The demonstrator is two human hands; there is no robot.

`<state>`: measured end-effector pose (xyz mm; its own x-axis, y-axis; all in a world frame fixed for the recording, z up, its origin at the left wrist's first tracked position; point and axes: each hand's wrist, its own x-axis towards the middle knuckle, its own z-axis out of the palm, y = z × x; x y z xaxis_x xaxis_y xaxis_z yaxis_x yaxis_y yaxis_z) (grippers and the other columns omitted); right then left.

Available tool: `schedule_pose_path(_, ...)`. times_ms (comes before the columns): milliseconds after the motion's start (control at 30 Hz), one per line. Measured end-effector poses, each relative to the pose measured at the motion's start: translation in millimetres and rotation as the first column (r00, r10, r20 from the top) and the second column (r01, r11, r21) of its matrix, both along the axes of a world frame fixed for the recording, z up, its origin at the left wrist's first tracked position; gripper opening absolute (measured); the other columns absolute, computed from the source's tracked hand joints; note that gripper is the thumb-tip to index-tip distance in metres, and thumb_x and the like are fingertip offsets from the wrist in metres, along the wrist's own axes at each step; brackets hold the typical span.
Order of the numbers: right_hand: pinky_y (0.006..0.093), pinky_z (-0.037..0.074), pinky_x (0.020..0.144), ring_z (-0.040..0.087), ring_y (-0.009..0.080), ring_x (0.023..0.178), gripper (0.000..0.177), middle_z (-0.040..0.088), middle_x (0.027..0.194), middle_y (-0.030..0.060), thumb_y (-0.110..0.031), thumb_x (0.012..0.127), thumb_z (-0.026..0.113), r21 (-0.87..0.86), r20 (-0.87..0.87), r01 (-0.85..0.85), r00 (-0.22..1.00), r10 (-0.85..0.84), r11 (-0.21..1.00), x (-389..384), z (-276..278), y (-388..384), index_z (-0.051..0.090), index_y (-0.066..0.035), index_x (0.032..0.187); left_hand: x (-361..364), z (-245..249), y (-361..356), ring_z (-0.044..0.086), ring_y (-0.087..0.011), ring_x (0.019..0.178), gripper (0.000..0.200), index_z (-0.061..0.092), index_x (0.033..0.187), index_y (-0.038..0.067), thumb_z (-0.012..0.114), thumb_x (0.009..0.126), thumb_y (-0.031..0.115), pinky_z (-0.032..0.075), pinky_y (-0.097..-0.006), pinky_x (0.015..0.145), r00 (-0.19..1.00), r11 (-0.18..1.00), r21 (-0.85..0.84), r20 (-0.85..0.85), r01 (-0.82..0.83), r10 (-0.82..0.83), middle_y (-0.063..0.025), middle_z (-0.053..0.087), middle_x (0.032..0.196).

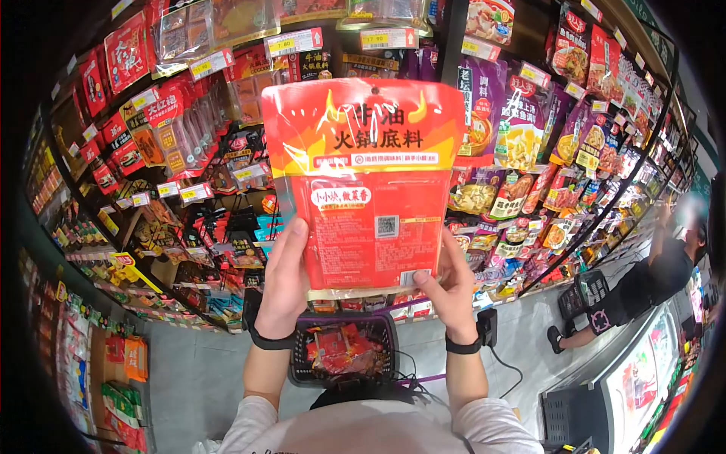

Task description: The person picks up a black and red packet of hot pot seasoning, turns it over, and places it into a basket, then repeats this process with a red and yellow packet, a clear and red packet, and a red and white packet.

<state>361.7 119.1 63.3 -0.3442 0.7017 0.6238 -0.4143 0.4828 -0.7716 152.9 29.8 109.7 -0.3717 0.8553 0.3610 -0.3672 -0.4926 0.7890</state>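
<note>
A large red packet (363,189) with yellow flame shapes and printed text is held upright in front of the shelves, its printed side towards me. My left hand (286,265) grips its lower left edge, with the fingers hidden behind it. On the lower right corner, my right hand (451,286) holds the packet with the thumb on the front. Both wrists wear black straps. Below the packet, a black basket (386,356) contains red packets (344,348).
Shelves of hanging packets (522,129) curve around the front, with price tags (293,42) along them. At the right stands another person (650,280) in dark clothes, beside a dark basket (584,293). Grey floor (204,371) shows below, and a display case (597,408) stands at the lower right.
</note>
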Motion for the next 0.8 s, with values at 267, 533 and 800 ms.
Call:
schedule_pose_path(267,0.0289,0.056,0.059,0.067,0.0201,0.076,0.048,0.065,0.102,0.0146,-0.015,0.091,0.058,-0.362,-0.287,-0.312,0.934,0.213,0.879,-9.3,8.7,-8.0,0.041,0.001,0.133,-0.7,15.9,1.9,0.055,-0.0158,0.113,0.038,0.051,0.126,-0.001,0.043,0.101,0.027,0.041,-0.0322,0.099,1.0,0.999,0.044,0.023,-0.003,0.002,-0.0082,0.058,0.124)
schedule_pose_path(533,0.0313,0.056,0.061,0.068,0.0229,0.072,0.036,0.066,0.098,0.0147,-0.017,0.091,0.058,-0.302,-0.269,-0.428,0.895,0.355,0.852,-18.6,21.6,-10.2,0.049,-0.001,0.121,-5.2,36.0,-3.3,0.056,-0.0171,0.113,0.038,0.051,0.126,0.001,0.045,0.1,0.029,0.043,-0.0333,0.097,0.997,0.997,0.069,0.064,-0.041,0.036,-0.0075,0.059,0.124)
schedule_pose_path(800,0.0331,0.057,0.061,0.068,0.0242,0.075,0.034,0.066,0.098,0.0147,-0.019,0.093,0.058,-0.285,-0.19,-0.389,0.919,0.346,0.876,-23.8,17.9,-18.4,0.048,-0.002,0.12,-6.4,37.6,-19.7,0.054,-0.0155,0.113,0.039,0.048,0.127,0.0,0.041,0.102,0.028,0.041,-0.0324,0.098,0.999,0.996,0.082,0.031,-0.02,0.018,-0.0085,0.056,0.125)
